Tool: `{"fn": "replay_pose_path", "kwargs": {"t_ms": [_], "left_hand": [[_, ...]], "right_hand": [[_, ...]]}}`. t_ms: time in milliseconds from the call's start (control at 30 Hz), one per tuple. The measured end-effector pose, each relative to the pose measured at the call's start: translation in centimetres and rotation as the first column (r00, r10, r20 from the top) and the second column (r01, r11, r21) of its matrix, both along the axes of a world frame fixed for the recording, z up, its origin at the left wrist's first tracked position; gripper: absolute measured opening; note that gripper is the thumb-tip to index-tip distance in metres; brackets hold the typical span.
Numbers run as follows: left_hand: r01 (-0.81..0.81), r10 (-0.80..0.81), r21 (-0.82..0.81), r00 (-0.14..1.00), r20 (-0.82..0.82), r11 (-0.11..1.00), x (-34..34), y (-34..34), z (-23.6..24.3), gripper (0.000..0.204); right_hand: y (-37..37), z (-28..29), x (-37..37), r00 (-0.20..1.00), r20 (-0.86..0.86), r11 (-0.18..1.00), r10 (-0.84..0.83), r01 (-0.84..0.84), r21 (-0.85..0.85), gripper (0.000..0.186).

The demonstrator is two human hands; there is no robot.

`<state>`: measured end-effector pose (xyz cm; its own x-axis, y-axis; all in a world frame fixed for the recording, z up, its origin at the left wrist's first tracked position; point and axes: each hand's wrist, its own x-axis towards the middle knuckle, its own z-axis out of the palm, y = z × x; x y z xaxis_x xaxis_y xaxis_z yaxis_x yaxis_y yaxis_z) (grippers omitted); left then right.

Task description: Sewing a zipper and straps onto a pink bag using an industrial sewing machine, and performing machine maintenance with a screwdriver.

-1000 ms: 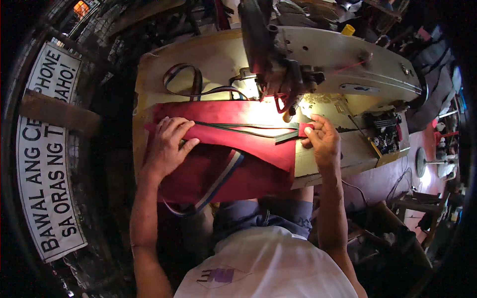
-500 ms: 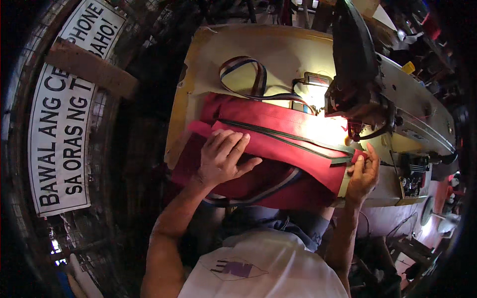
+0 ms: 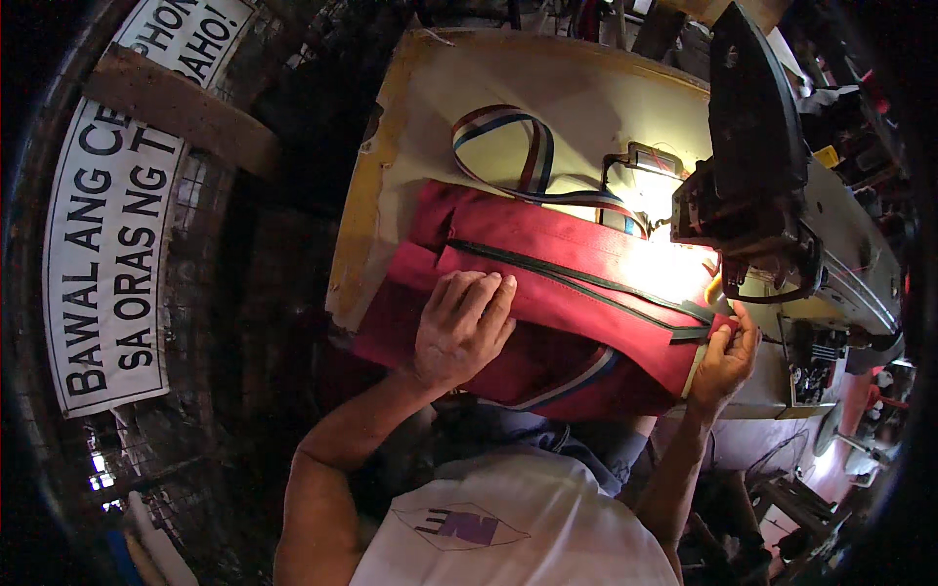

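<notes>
A red fabric bag [image 3: 576,301] lies over the sewing table's front edge, its dark zipper [image 3: 576,276] running left to right across it. Fingers curled together over the near edge of the zipper panel, my left hand [image 3: 461,330] grips the bag; its thumb is hidden. At the zipper's right end my right hand [image 3: 725,359] pinches a small red fabric tab [image 3: 724,322] between thumb and fingers. The sewing machine head [image 3: 747,234] stands just beyond this hand, its lamp glaring on the cloth. A striped strap [image 3: 540,156] loops behind the bag; another striped strap [image 3: 576,379] hangs in front.
The pale tabletop [image 3: 576,88] extends behind the bag, with a worn left edge. The machine's arm [image 3: 855,244] reaches off to the right. A small dark-framed object [image 3: 655,159] is on the table near the lamp light. A lettered white sign [image 3: 112,259] hangs at left behind a wooden board [image 3: 181,112].
My left hand's fingers have closed up over the panel edge, and its thumb, spread before, is out of sight. My right hand keeps its pinch on the tab. The whole view has shifted slightly.
</notes>
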<state>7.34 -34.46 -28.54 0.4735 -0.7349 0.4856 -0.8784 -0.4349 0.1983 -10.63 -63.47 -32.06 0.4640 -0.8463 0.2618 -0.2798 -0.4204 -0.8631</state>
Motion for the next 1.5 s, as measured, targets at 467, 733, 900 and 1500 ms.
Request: {"fn": "replay_pose_path", "kwargs": {"t_ms": [467, 733, 900, 1500], "left_hand": [[-0.072, -0.015, -0.209, 0.922, -0.387, 0.975, 1.2, 0.8, 1.5, 0.034], [-0.393, 0.358, -0.038, 0.87, -0.339, 0.919, 4.3, 0.2, 1.1, 0.02], [-0.302, 0.295, 0.021, 0.915, -0.276, 0.953, 5.1, 0.8, 1.4, 0.016], [-0.345, 0.309, -0.134, 0.922, -0.235, 0.929, 4.9, 2.6, -0.8, 0.005]], "right_hand": [[0.2, 0.5, 0.2, 0.996, -0.086, 0.993, -0.03, 0.02, -0.119, 0.033], [0.2, 0.6, 0.2, 0.996, -0.085, 0.988, -0.018, 0.005, -0.153, 0.032], [0.4, 0.7, 0.4, 0.991, -0.13, 0.985, -0.04, 0.017, -0.173, 0.032], [0.3, 0.6, 0.5, 0.996, -0.082, 0.989, -0.025, 0.013, -0.148, 0.03]]}}
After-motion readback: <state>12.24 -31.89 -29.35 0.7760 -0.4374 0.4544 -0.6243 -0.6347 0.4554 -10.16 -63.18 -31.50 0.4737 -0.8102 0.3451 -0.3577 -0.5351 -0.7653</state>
